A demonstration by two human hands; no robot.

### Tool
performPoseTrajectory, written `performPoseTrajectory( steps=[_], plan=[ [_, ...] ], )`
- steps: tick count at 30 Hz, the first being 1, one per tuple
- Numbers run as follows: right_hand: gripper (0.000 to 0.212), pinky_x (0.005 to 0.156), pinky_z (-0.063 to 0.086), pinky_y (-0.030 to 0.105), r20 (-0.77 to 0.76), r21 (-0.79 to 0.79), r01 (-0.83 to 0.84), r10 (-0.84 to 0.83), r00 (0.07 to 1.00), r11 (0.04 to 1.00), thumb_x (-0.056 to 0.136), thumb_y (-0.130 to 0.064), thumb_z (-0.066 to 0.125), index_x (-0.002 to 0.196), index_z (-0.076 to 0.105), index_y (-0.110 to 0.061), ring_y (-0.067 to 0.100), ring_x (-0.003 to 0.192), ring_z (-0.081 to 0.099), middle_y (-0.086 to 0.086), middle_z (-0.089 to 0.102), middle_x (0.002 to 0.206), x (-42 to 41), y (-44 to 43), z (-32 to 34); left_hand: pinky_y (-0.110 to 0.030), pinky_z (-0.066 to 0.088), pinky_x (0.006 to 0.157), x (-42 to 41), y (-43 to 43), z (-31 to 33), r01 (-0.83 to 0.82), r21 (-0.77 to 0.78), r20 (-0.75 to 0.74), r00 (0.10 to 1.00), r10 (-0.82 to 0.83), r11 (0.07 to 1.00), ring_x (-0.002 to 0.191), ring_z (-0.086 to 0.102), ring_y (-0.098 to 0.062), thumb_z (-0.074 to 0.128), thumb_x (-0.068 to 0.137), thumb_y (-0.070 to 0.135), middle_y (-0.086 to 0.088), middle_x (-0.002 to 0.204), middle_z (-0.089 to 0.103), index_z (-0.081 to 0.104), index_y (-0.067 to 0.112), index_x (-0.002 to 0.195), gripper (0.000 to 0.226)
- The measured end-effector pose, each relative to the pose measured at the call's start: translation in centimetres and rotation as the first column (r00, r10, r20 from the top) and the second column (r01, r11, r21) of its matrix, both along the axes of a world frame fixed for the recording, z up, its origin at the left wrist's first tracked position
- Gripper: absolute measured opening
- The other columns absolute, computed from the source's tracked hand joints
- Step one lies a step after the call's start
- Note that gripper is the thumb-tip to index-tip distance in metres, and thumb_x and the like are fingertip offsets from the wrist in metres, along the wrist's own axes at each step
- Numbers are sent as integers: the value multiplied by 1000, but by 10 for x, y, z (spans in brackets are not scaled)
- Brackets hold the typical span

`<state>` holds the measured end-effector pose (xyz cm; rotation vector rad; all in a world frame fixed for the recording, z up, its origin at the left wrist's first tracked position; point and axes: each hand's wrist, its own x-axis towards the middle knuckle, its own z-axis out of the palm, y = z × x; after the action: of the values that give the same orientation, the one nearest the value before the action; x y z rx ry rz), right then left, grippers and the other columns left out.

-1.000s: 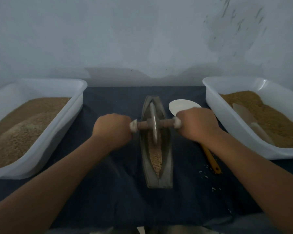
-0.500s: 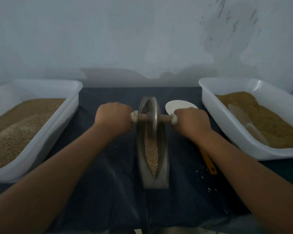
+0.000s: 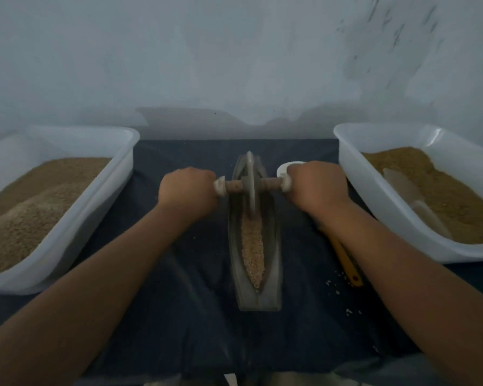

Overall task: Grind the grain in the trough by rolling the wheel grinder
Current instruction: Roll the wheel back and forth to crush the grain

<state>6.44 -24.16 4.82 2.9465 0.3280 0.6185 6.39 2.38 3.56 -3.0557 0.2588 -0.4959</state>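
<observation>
Both hands are closed round the ends of the grinder's axle. The left hand (image 3: 187, 190) grips the left end, knuckles up, with a pale knob showing just beside its fingers. The right hand (image 3: 317, 185) grips the right end in the same way, a second pale knob against it. Both forearms reach forward from the near edge of the view.

The wheel (image 3: 251, 185) stands upright on its edge between the hands, with the brown axle (image 3: 271, 183) passing through its middle. It sits at the far end of the trough (image 3: 273, 246), its lower rim down in the groove.

The trough is a long, narrow, boat-shaped piece lying lengthwise away from the person, in the middle of the worktop (image 3: 195, 302), which is covered by a dark blue cloth. The grain (image 3: 253, 252) lies in a pale strip along the groove, from just under the wheel to near the trough's near end.

A white tub (image 3: 106, 196) stands at the left, holding a heap of brown grain. Another tub (image 3: 374, 201) stands at the right, also with brown grain, and a pale scoop (image 3: 402, 185) lies half sunk in it.

A white round thing (image 3: 282, 169) shows just behind the right hand; what it is I cannot tell. A yellow handle (image 3: 349, 266) pokes out from under the right forearm. A few loose grains (image 3: 335, 285) lie on the cloth near it. A pale wall (image 3: 234, 65) rises behind.
</observation>
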Motion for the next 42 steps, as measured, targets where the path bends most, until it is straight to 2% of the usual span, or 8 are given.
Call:
performPoseTrajectory(
  steps=[6,9,13,18,26,35,38,42],
  plan=[
    [37,43,22,22,66,11,-29,28,997,1000,93,-53,51,65,41,-31,7,43,34,-12,34,51,-78,-17,-27,-22,18,47,-76,20,-10,192,135,163,963,-213,972,41,28,-18,73,75,40,11,53,26,27,28,63,49],
    [38,39,18,21,102,107,-135,124,987,985,85,-55,49,63,25,-37,2,39,28,-14,25,48,-112,-25,-37,-18,4,54,-97,27,-9,265,126,204,936,-287,956,38,20,-15,80,66,35,12,51,28,36,28,62,45],
    [39,45,33,26,52,14,-33,33,998,999,94,-57,43,66,44,-30,10,46,42,-11,40,53,-67,-20,-32,-20,14,50,-66,15,-14,110,127,167,977,-131,986,42,31,-17,77,76,36,11,53,32,34,27,61,47],
    [26,51,29,29,4,20,0,0,1000,1000,93,-36,57,71,59,-23,15,56,46,-6,51,63,-8,-1,-8,-32,39,59,-12,-1,8,21,74,61,998,-26,997,59,48,-24,57,90,35,8,62,40,40,27,67,29],
    [35,39,24,20,49,49,-139,137,989,989,82,-56,50,60,33,-34,4,38,29,-13,29,46,-103,-31,-36,-18,7,51,-95,27,-9,249,177,174,945,-279,952,38,23,-20,82,63,40,12,54,17,24,30,66,59],
    [31,50,28,29,7,9,12,-12,1000,1000,92,-34,50,64,50,-21,15,52,44,-3,51,60,-7,5,2,-32,43,63,-6,3,3,-19,-16,-64,998,18,1000,64,57,-22,58,85,37,8,68,54,53,26,71,19],
    [25,51,37,30,-53,-17,1,-2,999,1000,90,-38,54,68,55,-24,14,56,49,-5,54,63,-26,-5,-4,-31,39,58,-31,11,-1,28,20,-78,997,-27,999,58,49,-19,55,85,41,9,65,51,50,26,69,23],
    [23,42,18,21,-1,19,-205,205,979,979,76,-52,43,62,33,-36,0,41,34,-13,35,49,-91,-25,-21,-20,15,47,-91,33,-20,198,140,116,970,-214,970,41,27,-14,62,70,50,13,50,28,28,31,62,39]
  ],
)
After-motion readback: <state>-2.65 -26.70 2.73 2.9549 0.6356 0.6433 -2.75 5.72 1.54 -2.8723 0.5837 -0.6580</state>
